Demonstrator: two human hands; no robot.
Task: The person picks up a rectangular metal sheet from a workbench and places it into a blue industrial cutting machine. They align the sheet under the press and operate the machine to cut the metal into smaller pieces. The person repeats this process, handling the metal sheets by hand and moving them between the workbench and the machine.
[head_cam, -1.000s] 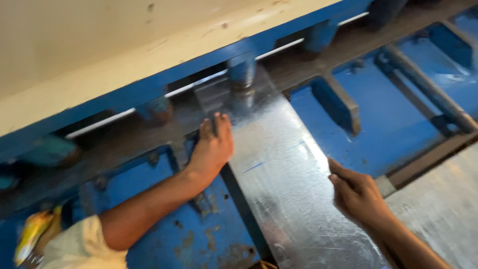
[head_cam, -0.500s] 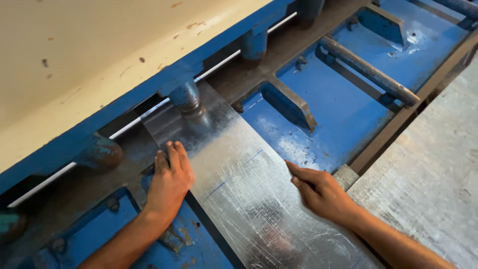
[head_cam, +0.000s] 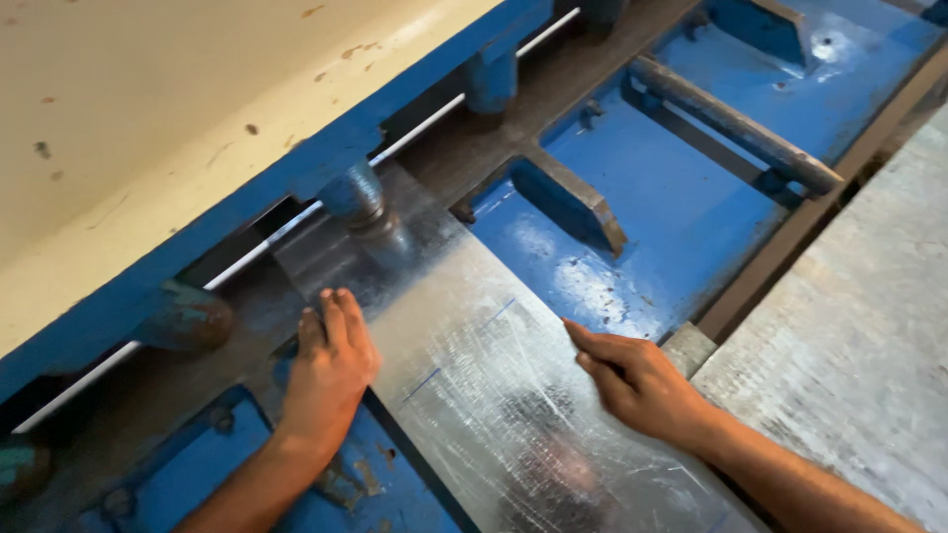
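head view: the metal sheet [head_cam: 494, 395] lies on the blue machine bed [head_cam: 671, 197], its far end under the clamp foot [head_cam: 357, 197]. left hand [head_cam: 331, 370] presses flat at its left edge, right hand [head_cam: 637, 380] loosely curled at its right edge, gripping nothing. it looks thin, stiff, slick (sharp-edged, probably); best steadied by flat palms near the sides.

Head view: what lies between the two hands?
Head view shows only the shiny metal sheet between the left hand and right hand, with thin blue lines drawn on it.
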